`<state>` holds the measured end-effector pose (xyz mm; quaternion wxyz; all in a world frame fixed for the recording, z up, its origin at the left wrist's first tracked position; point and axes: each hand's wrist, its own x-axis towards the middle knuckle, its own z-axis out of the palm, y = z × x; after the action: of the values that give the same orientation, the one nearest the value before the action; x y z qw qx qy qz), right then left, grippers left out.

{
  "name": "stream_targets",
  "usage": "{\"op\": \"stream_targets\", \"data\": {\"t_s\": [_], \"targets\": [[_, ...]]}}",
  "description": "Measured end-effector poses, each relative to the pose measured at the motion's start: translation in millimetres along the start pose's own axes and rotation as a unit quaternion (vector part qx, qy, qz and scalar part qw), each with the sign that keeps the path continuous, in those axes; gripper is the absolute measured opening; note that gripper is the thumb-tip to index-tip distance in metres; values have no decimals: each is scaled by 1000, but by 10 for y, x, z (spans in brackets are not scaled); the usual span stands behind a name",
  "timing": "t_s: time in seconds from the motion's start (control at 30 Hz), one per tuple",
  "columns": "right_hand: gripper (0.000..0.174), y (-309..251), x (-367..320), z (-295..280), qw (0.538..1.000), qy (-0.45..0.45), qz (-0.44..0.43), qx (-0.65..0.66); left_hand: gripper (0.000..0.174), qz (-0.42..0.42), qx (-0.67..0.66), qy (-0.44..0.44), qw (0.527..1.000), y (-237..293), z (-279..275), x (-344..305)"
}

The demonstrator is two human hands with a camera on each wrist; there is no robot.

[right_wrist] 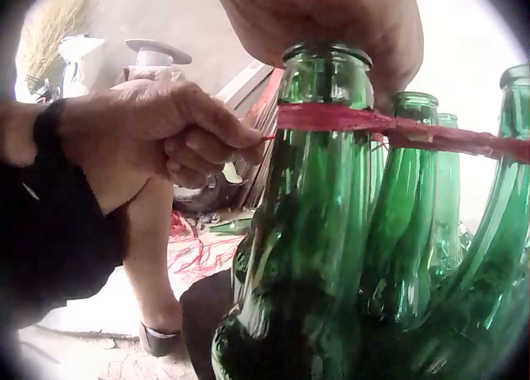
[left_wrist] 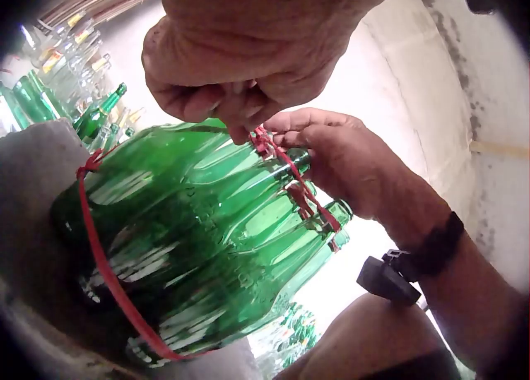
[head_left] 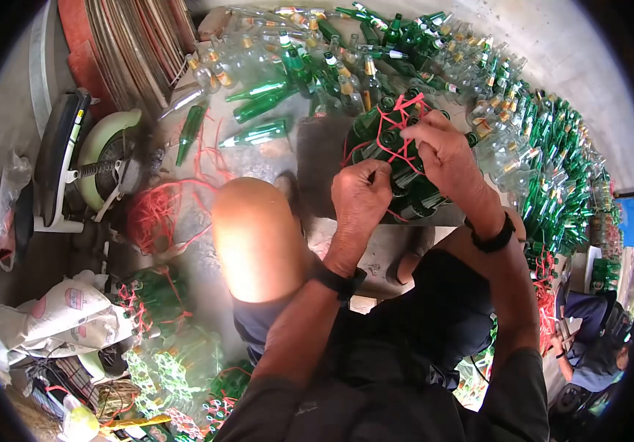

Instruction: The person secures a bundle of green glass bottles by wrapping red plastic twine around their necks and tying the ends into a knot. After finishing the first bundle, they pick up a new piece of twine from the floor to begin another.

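Note:
A bundle of green glass bottles (head_left: 367,127) stands on a dark grey block (head_left: 317,151) before the person's knees. Red plastic string (right_wrist: 323,117) runs round and between the necks, and another red band (left_wrist: 103,268) circles the bodies lower down. My left hand (head_left: 361,193), at the near left side of the bundle, pinches a thin end of the string between thumb and fingers. Over the necks on the far right, my right hand (head_left: 446,151) has its fingers bent and grips the string close to the bottle mouths; its palm hides part of the tie.
Loose green and clear bottles (head_left: 258,110) lie behind the block, with a large bottle pile (head_left: 552,162) along the right wall. Tangled red string (head_left: 156,217) lies on the floor at left, near a wheel (head_left: 110,158). Another person (head_left: 589,353) sits at far right.

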<state>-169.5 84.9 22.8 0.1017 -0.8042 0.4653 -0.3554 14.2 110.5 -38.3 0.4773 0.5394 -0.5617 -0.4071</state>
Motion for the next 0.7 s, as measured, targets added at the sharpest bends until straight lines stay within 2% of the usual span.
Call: {"op": "stream_targets", "data": {"t_s": [0.03,0.1,0.13,0.23,0.3,0.43,0.5,0.57,0.7], "targets": [[34,-9,7,-22,1000,-1,0,-1,10,5,-3,5,1000,-19,6,2],[33,-26,23,-81,996,28,73,39,10,10,-9,9,1000,-32,24,8],[33,-10,21,-92,996,27,74,37,11,26,-12,15,999,-32,23,6],[32,31,25,-121,997,57,49,-5,12,35,-21,19,999,-37,28,11],[29,3,34,-124,999,48,27,-1,12,27,-26,19,999,-41,38,8],[26,-88,34,-94,999,13,35,25,12,38,-40,31,998,-71,65,20],[26,-66,23,-57,1000,-5,6,12,12,38,-40,30,998,-63,47,20],[26,-78,14,-66,1000,-9,3,-2,12,15,-17,21,1000,-14,23,11],[28,-97,-13,-82,1000,-15,12,-15,13,26,-28,30,999,-51,45,18]]}}
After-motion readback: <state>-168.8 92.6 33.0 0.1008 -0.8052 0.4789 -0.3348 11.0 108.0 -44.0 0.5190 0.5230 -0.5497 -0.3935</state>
